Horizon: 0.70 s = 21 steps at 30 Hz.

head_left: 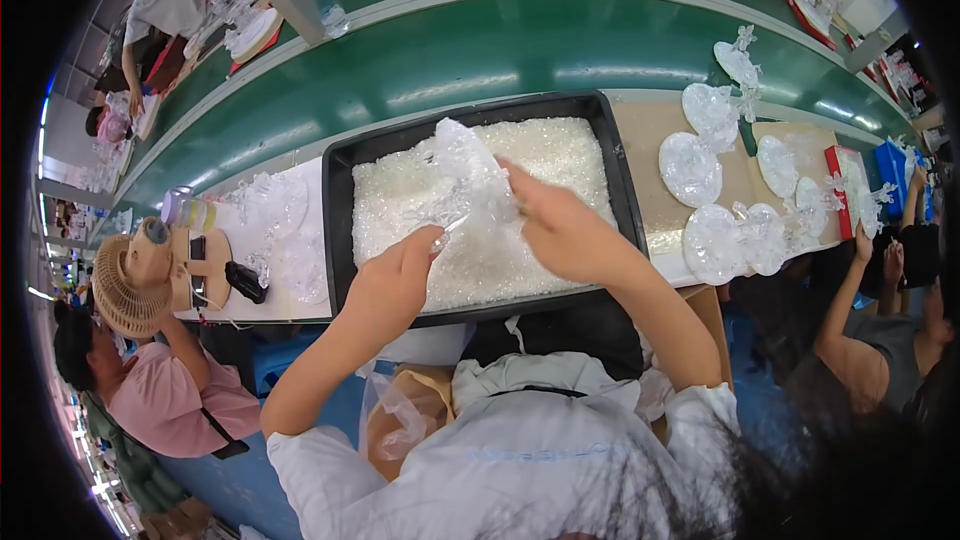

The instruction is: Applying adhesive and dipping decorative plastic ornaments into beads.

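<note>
A clear, crinkled, transparent piece (470,170), perhaps a disc-based ornament seen tilted on edge, is held up over a black tray (338,230). White, glittery granules (540,265) fill that tray. My left hand (388,285) is closed, its thumb and fingers gripping the piece's lower left part. At the piece's right edge, my right hand (565,230) is curled with its fingers against it. Motion blurs those fingertips and the piece, so its exact shape is hard to make out.
Several clear disc-based ornaments (690,170) stand to the right, and more clear pieces (275,205) lie left. A beige fan (135,280) and a black object (246,281) are at far left. Beyond runs a green conveyor belt (450,65). Co-workers sit on both sides.
</note>
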Each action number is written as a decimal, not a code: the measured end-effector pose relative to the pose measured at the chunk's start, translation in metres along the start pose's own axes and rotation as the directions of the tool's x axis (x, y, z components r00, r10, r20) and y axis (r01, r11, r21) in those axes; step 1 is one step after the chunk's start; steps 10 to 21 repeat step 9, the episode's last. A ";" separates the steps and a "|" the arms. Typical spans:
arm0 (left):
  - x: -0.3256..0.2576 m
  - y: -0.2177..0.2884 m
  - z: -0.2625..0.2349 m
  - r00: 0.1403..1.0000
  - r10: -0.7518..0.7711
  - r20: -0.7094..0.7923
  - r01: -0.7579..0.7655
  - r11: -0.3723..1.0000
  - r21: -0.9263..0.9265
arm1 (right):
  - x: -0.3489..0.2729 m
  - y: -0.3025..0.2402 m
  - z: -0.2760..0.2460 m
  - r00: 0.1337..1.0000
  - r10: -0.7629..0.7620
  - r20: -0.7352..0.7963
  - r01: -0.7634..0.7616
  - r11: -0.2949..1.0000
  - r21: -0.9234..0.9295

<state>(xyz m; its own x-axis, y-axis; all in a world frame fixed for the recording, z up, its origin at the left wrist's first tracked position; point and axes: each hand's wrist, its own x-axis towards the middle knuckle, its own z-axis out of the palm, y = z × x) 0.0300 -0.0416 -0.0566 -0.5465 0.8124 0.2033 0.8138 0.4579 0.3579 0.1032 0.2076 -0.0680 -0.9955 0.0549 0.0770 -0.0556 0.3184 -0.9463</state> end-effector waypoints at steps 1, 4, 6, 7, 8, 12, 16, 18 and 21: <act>0.000 -0.002 0.003 0.988 0.135 -0.071 -0.130 0.988 0.079 | 0.002 0.004 0.000 0.999 0.019 -0.042 -0.019 1.000 -0.005; -0.005 -0.012 0.009 0.973 0.227 -0.037 -0.209 0.941 0.268 | 0.005 -0.009 -0.004 0.998 0.023 0.052 -0.036 0.962 0.270; -0.005 -0.015 0.012 0.961 0.274 -0.039 -0.238 0.890 0.390 | 0.007 0.009 -0.005 0.991 -0.015 0.136 0.003 0.996 0.090; -0.005 -0.016 0.013 0.948 0.317 -0.036 -0.258 0.826 0.502 | 0.010 0.017 -0.006 0.991 -0.014 0.132 0.002 0.996 0.091; -0.006 -0.017 0.013 0.944 0.331 -0.005 -0.269 0.776 0.570 | 0.013 0.024 -0.007 0.992 -0.049 0.119 0.032 0.990 0.141; -0.005 -0.019 0.012 0.940 0.341 0.022 -0.277 0.719 0.637 | 0.018 0.026 -0.011 0.991 -0.087 0.105 0.066 0.980 0.188; -0.005 -0.019 0.012 0.940 0.341 0.022 -0.277 0.719 0.637 | 0.018 0.026 -0.011 0.991 -0.087 0.105 0.066 0.980 0.188; -0.005 -0.019 0.012 0.940 0.341 0.022 -0.277 0.719 0.637 | 0.018 0.026 -0.011 0.991 -0.087 0.105 0.066 0.980 0.188; -0.005 -0.019 0.012 0.940 0.341 0.022 -0.277 0.719 0.637 | 0.018 0.026 -0.011 0.991 -0.087 0.105 0.066 0.980 0.188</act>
